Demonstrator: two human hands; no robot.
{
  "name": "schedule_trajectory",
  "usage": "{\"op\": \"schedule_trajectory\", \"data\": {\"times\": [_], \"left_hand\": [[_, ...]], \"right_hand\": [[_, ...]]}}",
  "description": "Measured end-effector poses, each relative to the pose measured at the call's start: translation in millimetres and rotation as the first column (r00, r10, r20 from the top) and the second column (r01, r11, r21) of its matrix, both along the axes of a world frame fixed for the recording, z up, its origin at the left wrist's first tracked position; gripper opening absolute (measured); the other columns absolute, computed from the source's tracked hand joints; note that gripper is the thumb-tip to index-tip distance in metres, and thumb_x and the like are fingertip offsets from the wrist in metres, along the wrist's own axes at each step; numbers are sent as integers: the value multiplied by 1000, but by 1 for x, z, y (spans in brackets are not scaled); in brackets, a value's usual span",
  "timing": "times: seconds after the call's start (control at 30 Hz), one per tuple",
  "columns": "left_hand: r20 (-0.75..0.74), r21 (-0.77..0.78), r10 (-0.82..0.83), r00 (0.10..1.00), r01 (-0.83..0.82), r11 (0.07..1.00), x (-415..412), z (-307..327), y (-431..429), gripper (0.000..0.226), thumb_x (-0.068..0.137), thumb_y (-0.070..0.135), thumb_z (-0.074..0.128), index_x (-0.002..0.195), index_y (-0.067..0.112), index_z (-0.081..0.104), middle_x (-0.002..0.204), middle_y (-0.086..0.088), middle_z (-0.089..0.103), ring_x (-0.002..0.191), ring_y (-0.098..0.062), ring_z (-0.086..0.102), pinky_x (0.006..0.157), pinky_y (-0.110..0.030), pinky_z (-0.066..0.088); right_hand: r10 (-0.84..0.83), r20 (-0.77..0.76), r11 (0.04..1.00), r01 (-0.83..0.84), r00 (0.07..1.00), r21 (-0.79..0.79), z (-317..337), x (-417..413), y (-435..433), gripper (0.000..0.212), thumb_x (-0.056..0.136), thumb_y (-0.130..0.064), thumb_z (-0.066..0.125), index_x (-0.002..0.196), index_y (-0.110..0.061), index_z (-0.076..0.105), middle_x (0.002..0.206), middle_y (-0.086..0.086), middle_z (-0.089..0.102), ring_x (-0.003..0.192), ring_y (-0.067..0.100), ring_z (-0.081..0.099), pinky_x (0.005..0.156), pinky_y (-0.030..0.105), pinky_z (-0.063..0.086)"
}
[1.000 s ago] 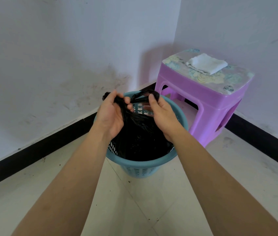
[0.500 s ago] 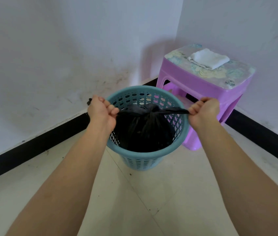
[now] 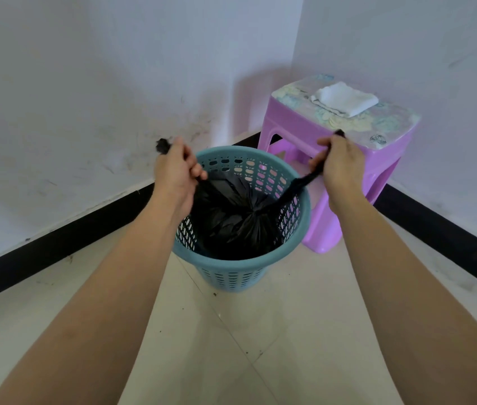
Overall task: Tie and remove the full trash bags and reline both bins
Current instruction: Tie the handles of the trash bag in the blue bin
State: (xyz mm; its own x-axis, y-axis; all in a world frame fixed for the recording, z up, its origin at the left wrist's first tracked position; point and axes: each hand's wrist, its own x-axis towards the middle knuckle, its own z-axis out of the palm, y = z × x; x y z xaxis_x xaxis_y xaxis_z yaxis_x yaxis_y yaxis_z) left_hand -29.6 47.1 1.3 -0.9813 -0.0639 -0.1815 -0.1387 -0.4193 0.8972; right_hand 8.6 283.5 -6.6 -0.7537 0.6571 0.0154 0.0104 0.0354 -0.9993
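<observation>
**While the knot [image 3: 256,211] is drawn, the bag [image 3: 231,229] sits in its bin [image 3: 231,277]**

Since the bag is thin, soft black film, it should crumple and stretch; it looks bulky yet probably light. The left hand [image 3: 177,173] has its fingers curled tight on the left tail [image 3: 161,146]. The right hand [image 3: 339,165] is clamped on the right tail [image 3: 304,182], and both tails are pulled up and outward. The bag fills most of the lattice bin, below the rim, and its contents are hidden. For lifting, the bunched neck at the knot seems the strongest hold. Far right, a folded cloth [image 3: 345,99] lies on a stool [image 3: 298,127].
</observation>
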Motion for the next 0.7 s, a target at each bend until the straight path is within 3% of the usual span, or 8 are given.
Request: {"op": "schedule_trajectory", "data": {"times": [0.07,0.17,0.27,0.33,0.47,0.53,0.63,0.7], "left_hand": [[-60,-121,-86,994,78,990,6,6,17,32,103,28,41,76,15,51,54,3,46,53,-14,49,63,-28,47],[-91,-434,-150,985,97,896,10,8,27,37,103,40,38,86,18,62,82,-1,67,88,-18,66,88,-36,53],[3,-582,-202,979,166,796,13,0,19,44,99,57,34,111,26,62,105,8,63,103,-12,60,98,-39,46],[129,-615,-283,950,301,729,19,-5,10,61,90,71,39,131,28,51,116,14,58,108,-10,54,101,-38,40],[277,-744,-487,828,505,436,28,-17,-9,44,72,54,79,108,35,62,105,15,67,93,-7,61,81,-31,49],[339,-785,-516,787,539,306,30,-22,-8,34,70,30,87,95,28,65,94,6,70,84,-16,65,73,-33,56],[246,-823,-519,819,459,333,30,-32,2,29,74,8,82,90,22,63,91,-1,70,76,-19,67,78,-35,59],[205,-884,-514,833,383,269,26,-41,8,18,81,10,76,96,16,68,88,-2,72,77,-19,68,80,-36,57]], "right_hand": [[114,77,953,-131,991,273,11,-3,-12,31,102,-38,42,92,-24,68,67,-6,64,64,11,59,69,30,49],[152,422,717,-394,894,576,18,-4,-22,61,95,-70,29,85,-21,63,77,-3,67,71,14,63,75,30,47],[190,604,775,-496,774,393,16,3,-24,70,89,-76,34,84,-11,60,80,6,73,60,21,72,76,32,57],[254,642,838,-496,724,228,16,8,-25,68,87,-71,43,102,-7,63,87,9,71,59,21,73,72,33,61],[406,597,843,-535,692,47,22,10,-18,44,88,-45,56,117,-13,60,114,8,65,84,22,73,79,33,61],[431,556,840,-541,710,39,21,7,-16,40,88,-37,59,120,-13,58,118,9,63,92,21,70,84,34,59],[365,545,838,-521,755,161,13,3,-16,47,88,-31,72,125,-5,60,106,16,70,93,25,72,86,38,60],[309,581,784,-547,753,293,9,2,-19,47,82,-19,79,120,3,63,105,20,72,99,32,71,92,45,56]]}}
